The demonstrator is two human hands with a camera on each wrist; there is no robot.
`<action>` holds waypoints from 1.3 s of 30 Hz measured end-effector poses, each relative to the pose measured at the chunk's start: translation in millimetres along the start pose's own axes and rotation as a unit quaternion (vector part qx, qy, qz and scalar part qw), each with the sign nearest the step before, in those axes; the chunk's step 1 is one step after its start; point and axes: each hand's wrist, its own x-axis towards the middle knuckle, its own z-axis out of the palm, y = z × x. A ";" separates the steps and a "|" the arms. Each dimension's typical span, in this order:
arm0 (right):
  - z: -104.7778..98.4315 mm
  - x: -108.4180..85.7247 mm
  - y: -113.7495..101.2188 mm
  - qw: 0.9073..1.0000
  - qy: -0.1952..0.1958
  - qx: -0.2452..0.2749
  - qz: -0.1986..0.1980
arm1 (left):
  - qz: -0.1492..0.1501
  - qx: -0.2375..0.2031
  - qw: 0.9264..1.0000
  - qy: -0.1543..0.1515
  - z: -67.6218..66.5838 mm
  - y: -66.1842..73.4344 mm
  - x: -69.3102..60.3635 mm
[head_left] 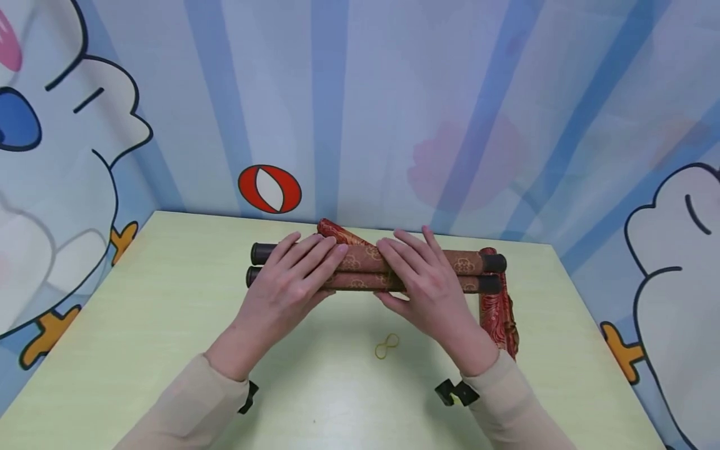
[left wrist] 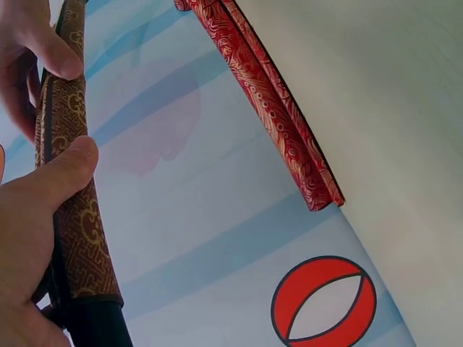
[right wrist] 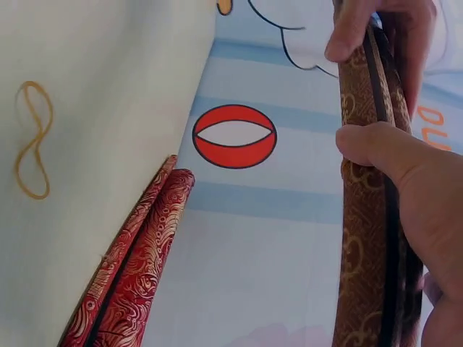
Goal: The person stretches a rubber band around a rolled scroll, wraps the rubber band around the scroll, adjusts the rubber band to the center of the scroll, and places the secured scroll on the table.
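A brown scroll (head_left: 362, 257) with gold patterning is rolled from both ends into two parallel rolls with black end knobs. My left hand (head_left: 295, 281) grips its left half, fingers over the top and thumb on the near lower side. The right hand (head_left: 430, 281) holds the right half in the same way. In the left wrist view the left thumb (left wrist: 69, 170) presses on the brown cloth; the right wrist view shows the right thumb (right wrist: 376, 148) doing likewise. The scroll appears raised off the table, roughly level. Parts of both rolls are hidden under the fingers.
A red brocade piece (head_left: 497, 312) lies at the table's right, partly behind the scroll. Another red brocade part (head_left: 337, 232) shows beyond it at the back edge. A yellow rubber band (head_left: 387, 345), twisted into an eight, lies on the pale table (head_left: 315, 387). A printed cloth backdrop (head_left: 371, 112) stands behind.
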 end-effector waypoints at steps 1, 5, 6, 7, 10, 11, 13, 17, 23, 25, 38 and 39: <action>-0.5 0.4 -0.5 1.000 -0.002 0.000 0.001 | -0.001 0.001 1.000 0.000 -0.2 0.2 0.3; -5.7 -4.9 2.3 1.000 -0.012 -0.007 0.012 | 0.003 0.004 1.000 0.004 -0.9 -0.6 1.0; -6.7 -6.5 3.3 1.000 -0.012 -0.008 0.017 | 0.004 0.005 1.000 0.005 -0.9 -0.9 1.2; -7.4 -7.8 4.3 1.000 -0.012 -0.009 0.019 | 0.006 0.004 1.000 0.006 -0.8 -1.1 1.3; -8.9 -10.8 7.4 1.000 -0.008 -0.011 0.023 | 0.014 0.003 1.000 0.011 0.2 -0.9 1.9; -9.1 -11.6 8.4 1.000 -0.008 -0.010 0.023 | 0.016 0.001 1.000 0.013 0.8 -0.4 2.5; -9.0 -11.5 9.4 1.000 -0.008 -0.008 0.019 | 0.018 -0.001 1.000 0.017 1.6 0.0 3.2; -6.8 -7.9 8.5 1.000 0.002 -0.002 0.020 | 0.016 -0.001 1.000 0.021 1.3 0.3 4.2; -0.3 1.5 3.7 1.000 0.015 0.009 0.015 | 0.003 -0.008 1.000 0.022 -0.6 0.6 4.6; 1.4 4.4 2.1 1.000 0.010 0.008 0.009 | 0.001 -0.011 1.000 0.017 -0.6 1.0 4.5; -8.5 -1.8 3.3 0.999 -0.018 -0.024 0.019 | -0.002 -0.028 1.000 -0.010 -2.1 -4.9 1.2; -8.6 -2.3 3.7 0.999 -0.018 -0.023 0.019 | -0.003 -0.030 1.000 -0.010 -2.3 -5.4 0.7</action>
